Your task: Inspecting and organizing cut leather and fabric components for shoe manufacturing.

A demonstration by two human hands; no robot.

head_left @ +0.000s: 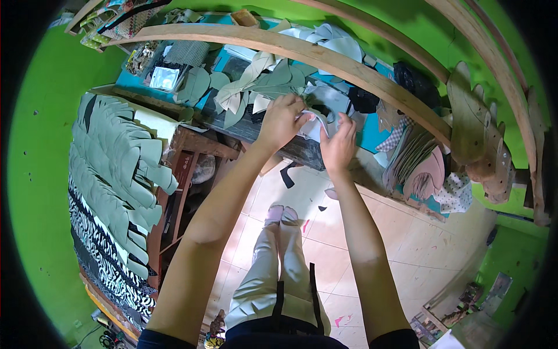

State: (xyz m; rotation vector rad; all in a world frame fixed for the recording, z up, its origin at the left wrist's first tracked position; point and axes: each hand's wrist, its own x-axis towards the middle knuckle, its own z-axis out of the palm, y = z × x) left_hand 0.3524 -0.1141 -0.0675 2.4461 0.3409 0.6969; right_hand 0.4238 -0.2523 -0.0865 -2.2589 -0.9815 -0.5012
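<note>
Both hands are raised over the front edge of the dark wooden worktop [305, 150]. Between them is a small curved piece of pale, whitish sheet material [314, 119], bent along its edge. My left hand [283, 121] pinches it on one side, fingers closed. From the other side my right hand [339, 144] grips it between thumb and fingers. Just left of my left hand lies a loose heap of grey-green cut leather-like pieces [273, 87]. Behind the held piece, a dark round thing and a pale sheet show only in part.
A wooden rail [244, 35] arches over the worktop. Rows of grey-green cut pieces [116, 157] overlap on a zebra-patterned cloth [99, 250] at left. Stacked cut pieces [410, 166] lie right, near hanging wooden shapes [471, 128]. Scraps [287, 176] dot the tiled floor [325, 244].
</note>
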